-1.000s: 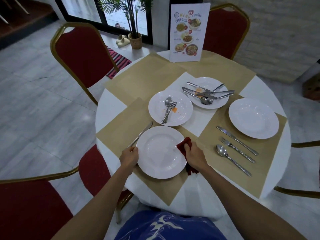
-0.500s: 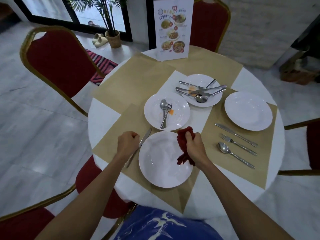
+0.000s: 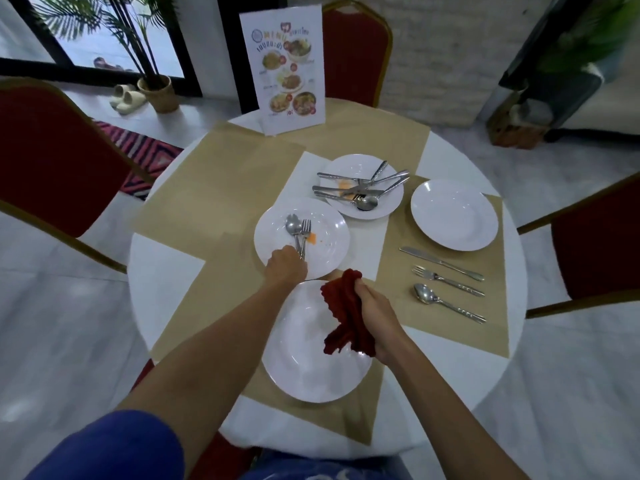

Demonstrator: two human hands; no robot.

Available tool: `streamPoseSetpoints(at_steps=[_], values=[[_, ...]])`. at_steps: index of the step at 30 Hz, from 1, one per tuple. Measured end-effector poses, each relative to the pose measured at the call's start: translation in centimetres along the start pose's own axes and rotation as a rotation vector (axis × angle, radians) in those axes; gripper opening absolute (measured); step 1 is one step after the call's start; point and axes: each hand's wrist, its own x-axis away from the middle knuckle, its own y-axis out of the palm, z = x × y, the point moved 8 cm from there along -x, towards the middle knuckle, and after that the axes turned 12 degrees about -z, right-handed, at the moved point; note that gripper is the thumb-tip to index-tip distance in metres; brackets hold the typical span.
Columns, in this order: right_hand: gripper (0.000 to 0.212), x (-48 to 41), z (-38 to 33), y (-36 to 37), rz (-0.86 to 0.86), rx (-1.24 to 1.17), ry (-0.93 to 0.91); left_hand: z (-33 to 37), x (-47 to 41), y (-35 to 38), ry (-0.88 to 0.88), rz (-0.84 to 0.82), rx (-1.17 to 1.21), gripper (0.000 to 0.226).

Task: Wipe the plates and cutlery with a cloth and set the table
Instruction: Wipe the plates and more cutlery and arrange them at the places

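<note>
A clean white plate lies on the paper placemat nearest me. My right hand grips a crumpled red cloth just above that plate's right side. My left hand reaches over the plate to the middle plate, which carries an orange smear. Its fingers are curled round the handle ends of the spoon and fork lying there. The far plate holds several pieces of cutlery. My left arm hides the table to the left of the near plate.
On the right placemat sit a clean plate and, side by side, a knife, a fork and a spoon. A menu stand is at the round table's far edge. Red chairs stand left, behind and right.
My left hand left the knife beside the near plate and moved up to the spoon and fork on the middle plate. My right hand raised the cloth off the table over the near plate.
</note>
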Motion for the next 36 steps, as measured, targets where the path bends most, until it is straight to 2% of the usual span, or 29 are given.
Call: streamPoseSetpoints(at_steps=[5, 8, 12, 14, 16, 18, 20, 22, 27, 29, 32, 36], values=[[0.055, 1.5, 0.8, -1.1, 0.034, -0.235, 0.052, -2.2, -1.1, -1.1, -0.048, -0.051, 0.224, 0.043], [0.064, 1.8, 0.9, -0.7, -0.045, -0.434, 0.092, -2.0, 0.6, -1.8, -0.018, -0.13, 0.452, 0.019], [0.058, 1.6, -0.4, -0.5, -0.06, -0.597, 0.054, -0.9, 5.7, -0.9, 0.138, -0.325, 0.653, 0.014], [0.056, 1.2, -1.4, 0.4, -0.05, -0.567, 0.019, 0.3, 9.2, 0.6, 0.231, -0.39, 0.655, 0.016], [0.057, 0.9, -2.2, 2.5, -0.087, -0.451, 0.019, 1.5, 12.2, 1.6, 0.306, -0.342, 0.533, 0.016], [0.048, 0.9, -2.8, 4.5, -0.121, -0.273, 0.023, 2.3, 14.3, 2.0, 0.378, -0.278, 0.401, 0.014], [0.035, 0.8, -3.7, 4.8, -0.058, -0.144, -0.019, 2.4, 15.5, 2.1, 0.418, -0.287, 0.4, 0.02], [0.031, 0.5, -4.3, 4.1, 0.036, -0.076, -0.042, 2.1, 16.2, 1.6, 0.431, -0.306, 0.436, 0.021], [0.03, -0.4, -4.3, 2.1, 0.182, -0.271, -0.061, 1.7, 17.9, 1.1, 0.414, -0.402, 0.409, 0.019], [0.027, -0.2, -4.0, 2.8, 0.145, -0.229, -0.061, 1.3, 18.2, 1.0, 0.396, -0.392, 0.396, 0.018], [0.021, 0.2, -3.9, 4.8, 0.053, -0.107, -0.06, 1.0, 17.9, 0.4, 0.396, -0.293, 0.422, 0.015], [0.02, 0.1, -4.6, 3.5, 0.089, -0.144, -0.062, 1.2, 18.4, 0.1, 0.419, -0.34, 0.451, 0.02]])
